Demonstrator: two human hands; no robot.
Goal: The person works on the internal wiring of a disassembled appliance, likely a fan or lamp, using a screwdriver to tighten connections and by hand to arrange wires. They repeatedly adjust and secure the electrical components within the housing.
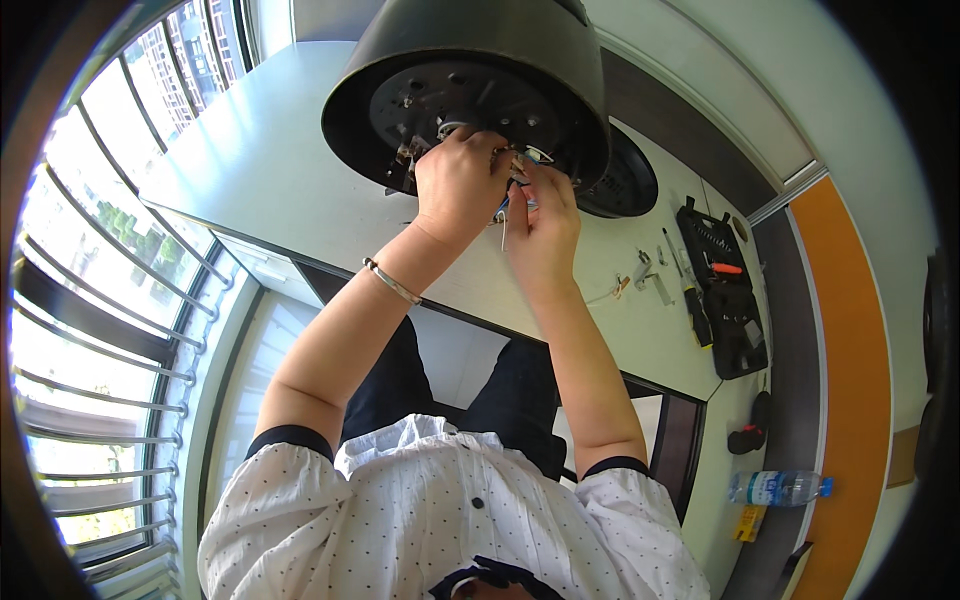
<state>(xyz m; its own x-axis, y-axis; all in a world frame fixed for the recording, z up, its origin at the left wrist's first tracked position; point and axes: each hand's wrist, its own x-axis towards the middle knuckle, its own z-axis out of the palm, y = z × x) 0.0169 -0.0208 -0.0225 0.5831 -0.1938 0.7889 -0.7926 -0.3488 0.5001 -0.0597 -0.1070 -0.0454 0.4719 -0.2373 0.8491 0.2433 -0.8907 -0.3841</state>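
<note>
A dark, round appliance housing lies on its side at the far edge of the table, its open underside facing me. Inside it show a black metal plate with holes, small metal parts and some wiring. My left hand reaches into the lower part of the opening, fingers closed and bent inward; what they grip is hidden. Right beside it, my right hand pinches thin wires, some blue and pale, at the housing's rim. The fingertips of both hands nearly meet there.
A round black cover lies behind the housing's right side. To the right are small metal parts, a yellow-black screwdriver and an open black tool case. Nearer stand or lie a water bottle and a yellow box. A barred window is left.
</note>
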